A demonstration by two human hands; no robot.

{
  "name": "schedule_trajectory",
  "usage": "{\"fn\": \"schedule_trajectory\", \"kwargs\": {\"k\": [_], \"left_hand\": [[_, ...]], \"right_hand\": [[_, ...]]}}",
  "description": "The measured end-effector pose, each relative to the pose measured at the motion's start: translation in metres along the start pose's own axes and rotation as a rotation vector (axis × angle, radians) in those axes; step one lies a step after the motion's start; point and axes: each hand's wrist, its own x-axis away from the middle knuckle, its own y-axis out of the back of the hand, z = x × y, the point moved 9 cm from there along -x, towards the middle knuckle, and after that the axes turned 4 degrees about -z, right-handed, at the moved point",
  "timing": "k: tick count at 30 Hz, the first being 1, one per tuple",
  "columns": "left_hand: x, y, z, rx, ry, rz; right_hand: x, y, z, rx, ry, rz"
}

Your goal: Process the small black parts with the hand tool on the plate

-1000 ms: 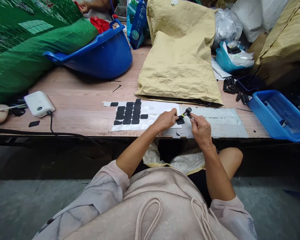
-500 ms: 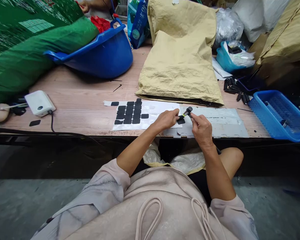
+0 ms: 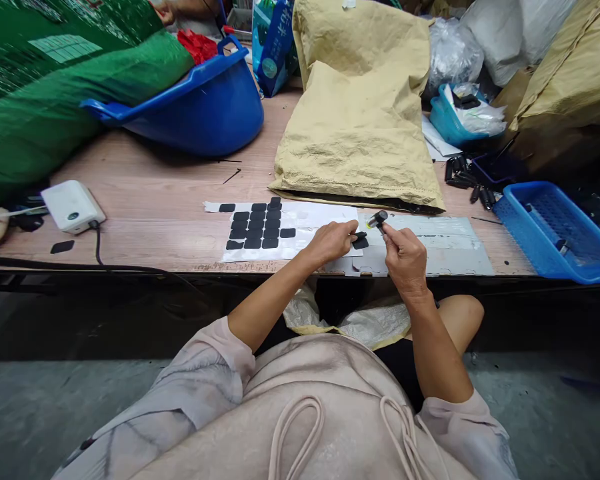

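Left hand (image 3: 333,241), narrow pinch, holds a small black piece (image 3: 359,236), tip poking out at 3 o'clock of the fingers. Right hand (image 3: 405,259), narrow grip, holds a black-and-silver piece (image 3: 379,219) at its 11 o'clock, yellow bit at the near end; exact type too small to tell. The two pieces sit just beside each other; contact unclear. Black square (image 3: 361,244) just below the left hand's piece.

Clock from between hands: white sheet (image 3: 320,212) with black pads (image 3: 255,225) in rows, 9 o'clock; grey board (image 3: 450,257) under and beside the hands, toward 3; kraft bag (image 3: 355,140), 12; blue basin (image 3: 200,110), 10; loose black parts (image 3: 461,180), 2; blue basket (image 3: 535,233), 3; white box (image 3: 74,205) with cable, far 9. All on table (image 3: 165,193).
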Motion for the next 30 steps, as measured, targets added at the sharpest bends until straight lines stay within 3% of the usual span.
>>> {"fn": "schedule_trajectory", "kwargs": {"k": [4, 11, 18, 23, 25, 27, 30], "left_hand": [[-0.008, 0.0, 0.007, 0.052, 0.022, -0.004], [-0.015, -0.002, 0.014, 0.11, 0.014, 0.022], [-0.017, -0.003, 0.015, 0.148, 0.012, -0.003], [0.013, -0.002, 0.007, 0.313, -0.076, -0.026], [0.043, -0.013, -0.008, 0.439, -0.207, 0.048], [0.076, -0.039, -0.02, 0.541, -0.314, 0.215], [0.105, -0.095, -0.012, 0.519, -0.235, 0.376]], "right_hand": [[-0.006, 0.009, -0.01, -0.027, -0.035, -0.063], [0.0, 0.003, -0.034, 0.002, -0.112, -0.069], [-0.001, 0.001, -0.052, 0.236, -0.147, -0.094], [-0.001, -0.007, -0.056, 0.31, -0.083, -0.101], [0.001, -0.008, -0.058, 0.32, -0.083, -0.118], [0.002, -0.009, -0.06, 0.319, -0.084, -0.127], [0.003, -0.011, -0.061, 0.311, -0.088, -0.122]]}}
